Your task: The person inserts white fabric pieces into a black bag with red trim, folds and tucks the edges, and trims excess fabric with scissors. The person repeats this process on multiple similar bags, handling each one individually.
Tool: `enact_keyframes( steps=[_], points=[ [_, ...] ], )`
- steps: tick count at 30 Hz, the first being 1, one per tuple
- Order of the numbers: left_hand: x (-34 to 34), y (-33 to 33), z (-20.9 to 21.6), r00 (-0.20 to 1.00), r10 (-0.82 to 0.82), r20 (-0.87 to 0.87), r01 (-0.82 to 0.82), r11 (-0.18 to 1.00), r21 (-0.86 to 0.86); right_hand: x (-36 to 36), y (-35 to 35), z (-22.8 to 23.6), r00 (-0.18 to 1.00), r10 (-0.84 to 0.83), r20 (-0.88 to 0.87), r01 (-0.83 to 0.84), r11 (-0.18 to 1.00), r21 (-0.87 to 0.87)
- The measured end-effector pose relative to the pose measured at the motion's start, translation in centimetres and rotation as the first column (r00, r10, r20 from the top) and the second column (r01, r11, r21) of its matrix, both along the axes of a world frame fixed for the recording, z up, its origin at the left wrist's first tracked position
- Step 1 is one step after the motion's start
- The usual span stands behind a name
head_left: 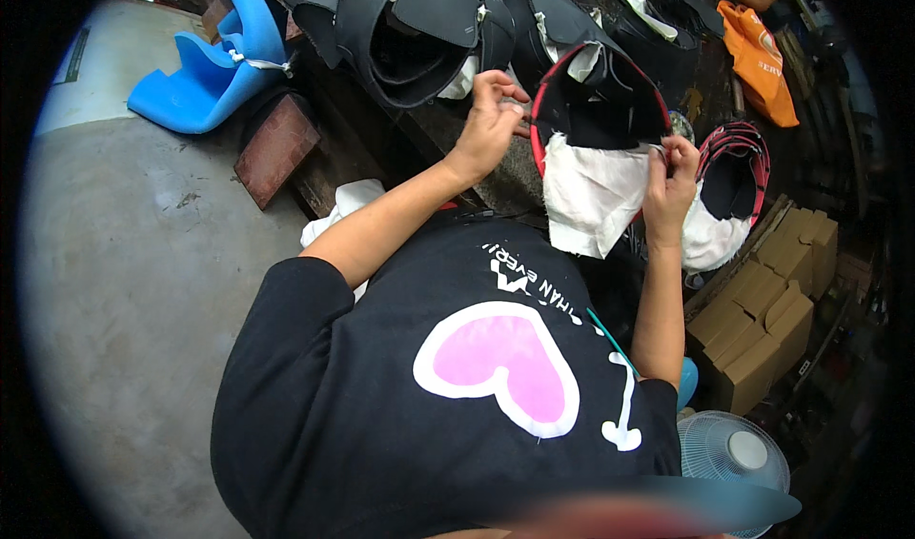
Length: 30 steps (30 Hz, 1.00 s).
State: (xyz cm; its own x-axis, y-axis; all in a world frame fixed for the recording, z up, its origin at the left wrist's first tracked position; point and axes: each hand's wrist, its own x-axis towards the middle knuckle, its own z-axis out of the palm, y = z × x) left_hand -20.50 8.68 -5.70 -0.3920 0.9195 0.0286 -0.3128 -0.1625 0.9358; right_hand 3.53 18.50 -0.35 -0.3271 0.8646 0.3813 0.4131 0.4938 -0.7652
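Out in front of the wearer's chest, from my remote seat, I see the right hand (672, 186) with its grip closed in a pinch on the right edge of a red-rimmed black shell (596, 110), where the white cloth flap (596, 196) meets the rim. The left hand (491, 124) is at the opposite edge, fingers bent; I cannot tell whether that grip has closed on the rim or only rests against it. The shell is raised between the two, its hollow side showing and the flap hanging toward the shirt. I judge it light and springy, firm enough to hold its curve, while the cloth looks limp and its edge ready to fray. I would take hold of the red rim at both sides and avoid pulling on the flap. Just beyond the right hand sits a nest of similar red-rimmed shells (734, 172); past the left hand, large black padded pieces (419, 24). Farther out I have cardboard boxes (772, 301), an orange bag (753, 58) and a blue foam piece (219, 62).
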Motion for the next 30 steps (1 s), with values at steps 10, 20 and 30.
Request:
enact_keyframes(
  steps=[10,20,30],
  points=[
    [-0.9,9.3,-2.0,0.461,-0.151,-0.875,-0.086,0.973,-0.213,1.5,0.2,-0.3,0.998,-0.027,-0.057,0.023,0.998,-0.055],
    [-2.2,3.1,-0.8,0.995,-0.100,-0.014,0.095,0.970,-0.223,1.5,-0.2,-1.3,0.983,0.181,-0.006,-0.180,0.976,-0.126],
    [0.4,-0.9,-0.7,0.222,-0.196,-0.955,0.272,0.953,-0.133,-0.9,2.0,-7.2,0.887,0.338,0.314,-0.306,0.941,-0.147]
  ],
)
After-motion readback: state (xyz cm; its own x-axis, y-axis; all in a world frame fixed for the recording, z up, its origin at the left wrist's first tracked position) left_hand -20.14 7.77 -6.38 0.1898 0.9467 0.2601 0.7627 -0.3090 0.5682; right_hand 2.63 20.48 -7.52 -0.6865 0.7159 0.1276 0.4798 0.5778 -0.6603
